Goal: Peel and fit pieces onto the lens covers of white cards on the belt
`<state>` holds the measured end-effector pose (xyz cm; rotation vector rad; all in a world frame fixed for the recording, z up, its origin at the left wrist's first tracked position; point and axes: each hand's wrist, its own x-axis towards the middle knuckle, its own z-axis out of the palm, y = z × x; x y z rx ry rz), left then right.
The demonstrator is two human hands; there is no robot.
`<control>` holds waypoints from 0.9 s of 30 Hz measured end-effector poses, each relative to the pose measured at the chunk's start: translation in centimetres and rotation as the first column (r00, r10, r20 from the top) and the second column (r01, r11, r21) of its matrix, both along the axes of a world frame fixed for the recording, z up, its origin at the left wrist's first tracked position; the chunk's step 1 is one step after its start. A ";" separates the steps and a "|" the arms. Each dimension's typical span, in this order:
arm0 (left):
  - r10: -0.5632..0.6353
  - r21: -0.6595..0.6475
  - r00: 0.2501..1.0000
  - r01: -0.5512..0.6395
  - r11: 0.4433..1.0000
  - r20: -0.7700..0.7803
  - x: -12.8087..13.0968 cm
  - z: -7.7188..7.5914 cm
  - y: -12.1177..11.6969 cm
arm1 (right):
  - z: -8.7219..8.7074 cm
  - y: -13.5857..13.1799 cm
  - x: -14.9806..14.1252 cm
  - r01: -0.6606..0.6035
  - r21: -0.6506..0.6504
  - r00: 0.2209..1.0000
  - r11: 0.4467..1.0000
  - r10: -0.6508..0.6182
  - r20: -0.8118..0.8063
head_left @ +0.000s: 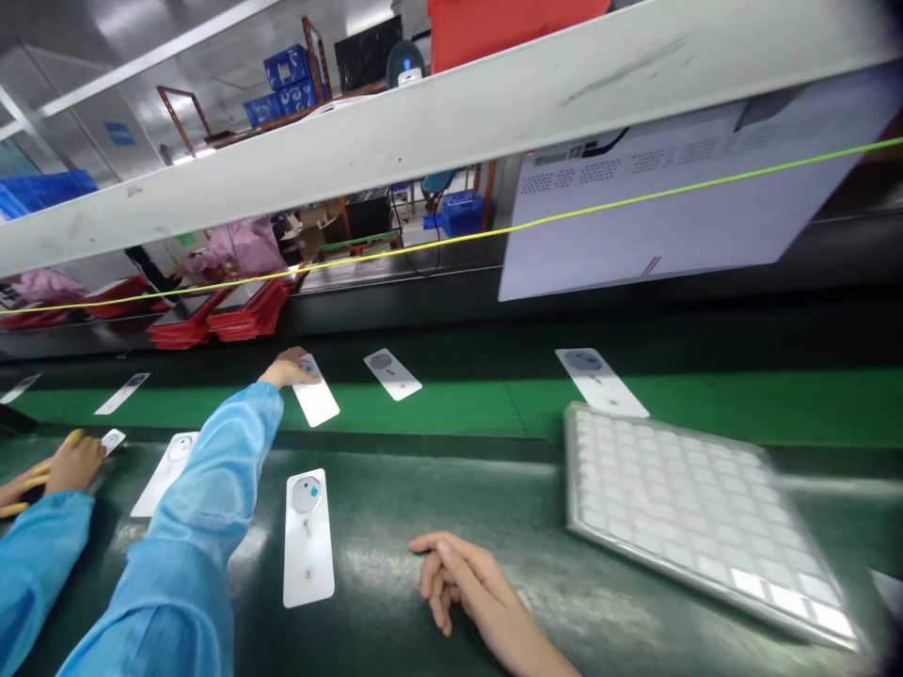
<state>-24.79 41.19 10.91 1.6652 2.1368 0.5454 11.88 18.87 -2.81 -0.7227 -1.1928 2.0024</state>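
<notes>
- Factory hall stretches away beyond a white steel beam (423, 141); past it we make out a red bin (508, 23) and blue crates (286, 80) on a high shelf.
- Farther down the line we see a person in a pink sleeve (244, 246) beside stacks of red trays (246, 310).
- Below the beam hangs a large white printed sheet (670, 188), and a yellow-green wire (494, 230) runs across in front of it.
- Nearest us lies a dark green counter (494, 498), with a brighter green belt (423, 409) running along its far side.
- On the counter's right sits a metal-framed tray (705, 517) with rows of white cells, too blurred for us to read in detail.
- White rectangular cards, each with a grey round disc, lie in a loose row on the belt; another white card (308, 538) lies on the counter, upright in our view, between our two hands.
- Our left hand (288, 369), in a blue sleeve (212, 470), reaches forward, its fingers on the top end of a white card (316, 395) on the belt; we cannot tell whether they grip it.
- Our right hand (458, 583) is bare, loosely curled and holding nothing, just beside the counter's card.
- At far left, a co-worker's hand (74, 463) holds a yellow object (24, 481).
</notes>
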 end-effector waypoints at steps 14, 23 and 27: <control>-0.059 -0.021 0.344 0.225 0.974 0.937 15.9 -5.2 -20.1 | 1.3 0.3 2.1 0.317 0.311 0.942 0.896 -0.335 0.005; -0.099 0.002 0.349 0.270 0.963 0.932 19.3 -10.8 -24.2 | 1.4 0.3 3.4 0.077 0.857 0.809 0.509 -0.534 0.245; -0.127 0.025 0.315 0.309 0.951 0.941 19.3 -10.3 -24.4 | 0.6 0.2 3.3 0.003 0.904 0.764 0.427 -0.585 0.273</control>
